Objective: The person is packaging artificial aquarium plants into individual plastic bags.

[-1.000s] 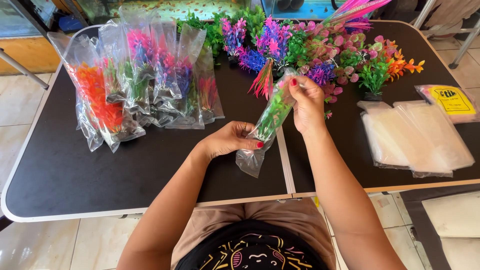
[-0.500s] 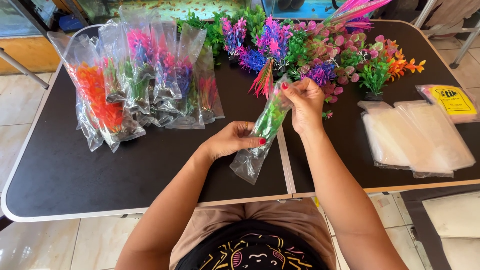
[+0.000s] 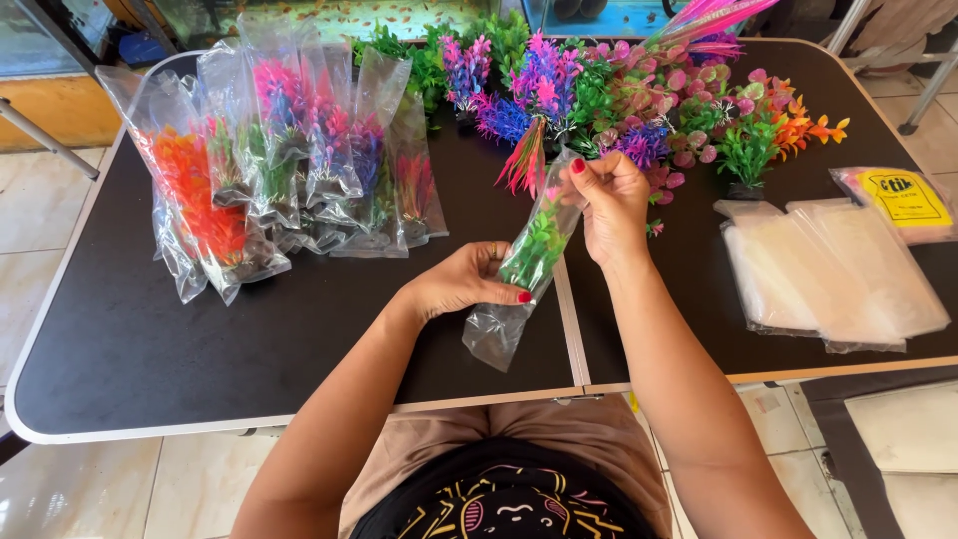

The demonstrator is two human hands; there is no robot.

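Over the middle seam of the worktop (image 3: pixel 120 349): a clear bag (image 3: pixel 519 284) with a green plastic plant (image 3: pixel 536 250) inside is held up between both hands.
Left hand (image 3: pixel 461 284): closed on the bag's middle, thumb on top, fingers under.
Right hand (image 3: pixel 611 200): pinching the bag's upper mouth, where the plant's red-pink tip (image 3: pixel 526 165) sticks out.
Long axis: the bag runs on a slant, its loose lower end toward the person and to the left, its mouth away and to the right.
Nearer hand: both are touching it; the left sits lower on the bag, the right at the top end.
Left side: a heap of bagged plants (image 3: pixel 279 170) lies near the far left corner, well apart from the hands.
Far side: loose plants (image 3: pixel 639 100) in pink, purple, green and orange crowd just behind the right hand.
Right side: a stack of flat bags (image 3: pixel 833 274) lies near the right edge.
Open room: dark surface shows left of and below the left hand, up to the near edge.
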